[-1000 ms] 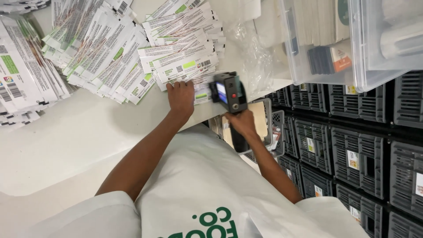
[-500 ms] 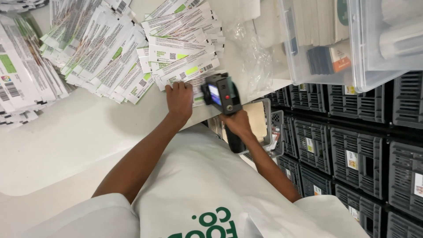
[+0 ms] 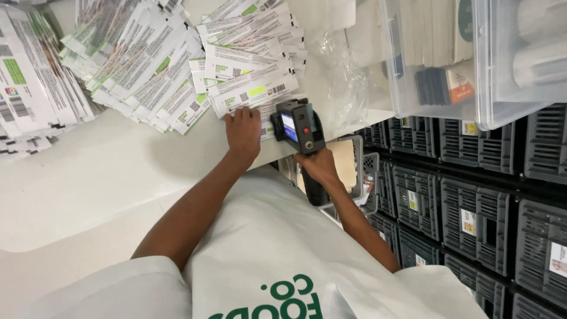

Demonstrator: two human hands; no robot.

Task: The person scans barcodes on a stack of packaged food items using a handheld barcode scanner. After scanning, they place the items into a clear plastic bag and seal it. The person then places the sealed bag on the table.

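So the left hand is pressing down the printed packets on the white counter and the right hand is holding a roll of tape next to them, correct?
Not quite. In the head view the right hand holds a dark handheld scanner-like device with a small screen, not tape. The left hand does press on the printed packets on the white counter.

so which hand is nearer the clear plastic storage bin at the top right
Right. The right hand grips the dark handheld scanner below and left of the clear plastic storage bin. The left hand lies farther left, flat on the white printed packets.
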